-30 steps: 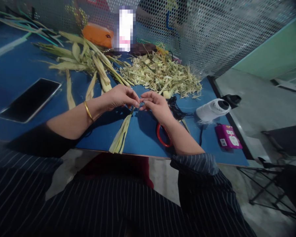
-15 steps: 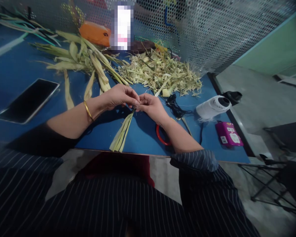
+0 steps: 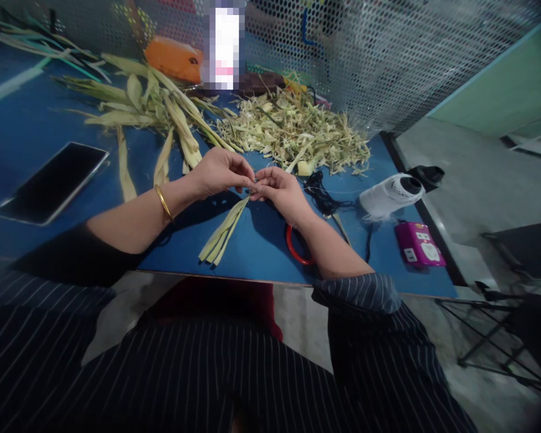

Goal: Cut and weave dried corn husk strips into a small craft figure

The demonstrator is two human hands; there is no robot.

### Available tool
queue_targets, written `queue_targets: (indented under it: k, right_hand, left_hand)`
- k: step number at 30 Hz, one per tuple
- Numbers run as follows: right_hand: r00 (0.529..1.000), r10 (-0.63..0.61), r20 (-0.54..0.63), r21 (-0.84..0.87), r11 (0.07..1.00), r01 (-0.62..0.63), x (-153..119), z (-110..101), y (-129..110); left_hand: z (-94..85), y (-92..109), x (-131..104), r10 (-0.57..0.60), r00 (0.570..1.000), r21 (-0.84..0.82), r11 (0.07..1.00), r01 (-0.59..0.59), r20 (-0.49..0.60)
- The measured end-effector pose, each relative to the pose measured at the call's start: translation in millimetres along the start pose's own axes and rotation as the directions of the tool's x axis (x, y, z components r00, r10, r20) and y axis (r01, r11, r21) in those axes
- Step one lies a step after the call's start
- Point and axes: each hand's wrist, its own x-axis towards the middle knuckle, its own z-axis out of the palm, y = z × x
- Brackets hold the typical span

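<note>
Both my hands meet above the blue table, fingertips pinched together. Between them is the narrow top of a small bundle of pale green corn husk strips [image 3: 225,231], whose loose ends fan down toward the table's front edge. My right hand [image 3: 280,191] is closed at the bundle's tip. My left hand [image 3: 224,171], closed too, pinches fine white thread at the same spot; the fingertips partly hide the exact grip. The thread stretches from my right hand to a white thread spool [image 3: 379,197] lying on its side. Red-handled scissors [image 3: 295,249] lie partly under my right forearm.
Long corn husks [image 3: 162,114] lie behind my left hand, beside a heap of husk scraps [image 3: 293,132]. A dark phone [image 3: 54,183] rests at left. Black cord [image 3: 321,193] and a purple box [image 3: 420,243] are at right. A perforated metal panel [image 3: 360,66] stands behind.
The husk bundle's loose ends have swung slightly up and left, and its strips lie closer together. My hands stay together at its top, with a small shift of the fingers.
</note>
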Motion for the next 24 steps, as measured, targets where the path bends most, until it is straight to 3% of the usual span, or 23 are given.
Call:
queue_targets:
  k: [4,8,12,17,24]
  right_hand:
    - [1.000,0.007,0.007,0.001,1.000,-0.007,-1,0,-2]
    - [1.000,0.010,0.021,0.014,1.000,-0.010,-3,1,-6]
    - [1.000,0.021,0.009,0.032,0.999,-0.021,-5,2,-9]
    - [0.998,0.049,-0.037,-0.004,0.999,-0.049,-3,1,-6]
    - [0.988,-0.086,-0.127,-0.088,0.993,0.075,1,-1,3]
  left_hand:
    - [-2.3,-5,0,0.189,0.982,0.215,0.959,-0.183,-0.006]
    - [-2.7,-10,0,0.374,0.927,0.518,0.787,-0.335,0.030]
    - [1.3,-17,1,0.472,0.880,0.685,0.626,-0.374,0.049]
    - [7.9,-17,-3,0.480,0.877,0.625,0.695,-0.355,-0.035]
    - [13.7,-8,-7,0.376,0.924,0.526,0.800,-0.288,-0.066]
